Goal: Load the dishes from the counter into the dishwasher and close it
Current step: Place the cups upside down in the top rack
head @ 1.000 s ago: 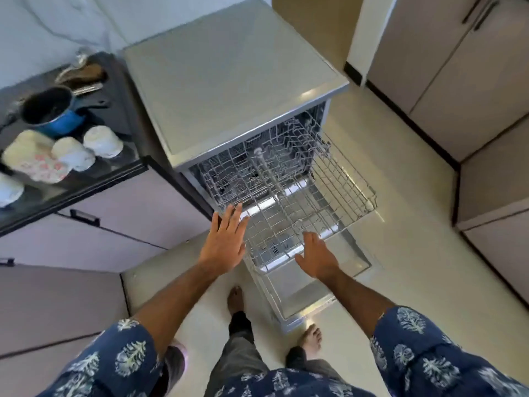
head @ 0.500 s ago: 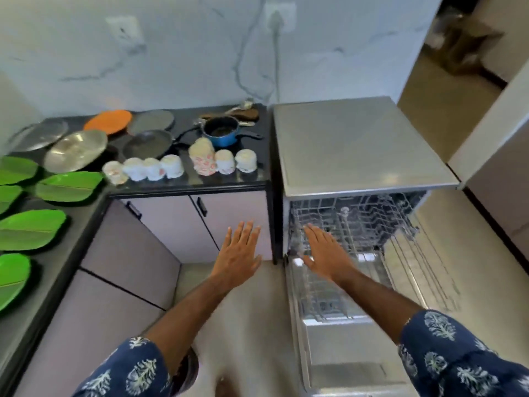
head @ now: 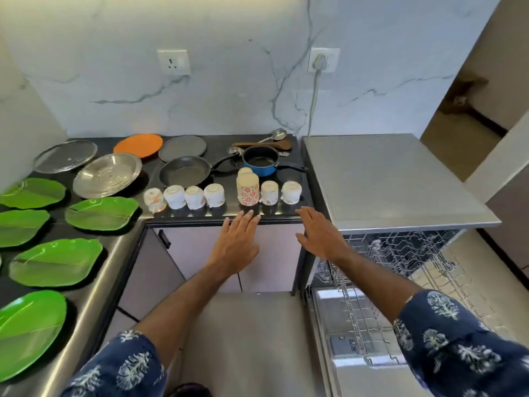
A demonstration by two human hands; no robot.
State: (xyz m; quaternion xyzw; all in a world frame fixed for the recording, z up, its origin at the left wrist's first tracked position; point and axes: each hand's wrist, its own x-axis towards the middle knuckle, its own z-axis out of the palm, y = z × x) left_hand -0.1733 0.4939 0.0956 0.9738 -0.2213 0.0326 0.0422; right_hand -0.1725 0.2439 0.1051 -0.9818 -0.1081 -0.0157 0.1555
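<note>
The dishwasher [head: 398, 179] stands at the right with its door down and a wire rack [head: 400, 262] pulled out. On the black counter [head: 303, 213] a row of upturned cups [head: 213, 195] runs along the front edge, with a taller flowered cup stack [head: 248, 187] among them. Behind sit a blue saucepan [head: 261, 161], a black frying pan [head: 184, 171], steel plates [head: 107, 175] and an orange plate [head: 138, 145]. My left hand [head: 236, 245] and my right hand [head: 319, 236] hover flat just before the counter's edge, holding nothing.
Green leaf-shaped plates [head: 55, 262] line the left counter. A glass lid [head: 65, 156], a grey plate [head: 182, 148], a ladle and wooden spatula [head: 266, 144] lie at the back. Cabinet doors [head: 200, 253] face me below. A plugged cable [head: 315, 90] hangs on the wall.
My view has swung from the dishwasher rack up and left to the counter. Both hands have lifted off the rack and moved toward the row of cups.
</note>
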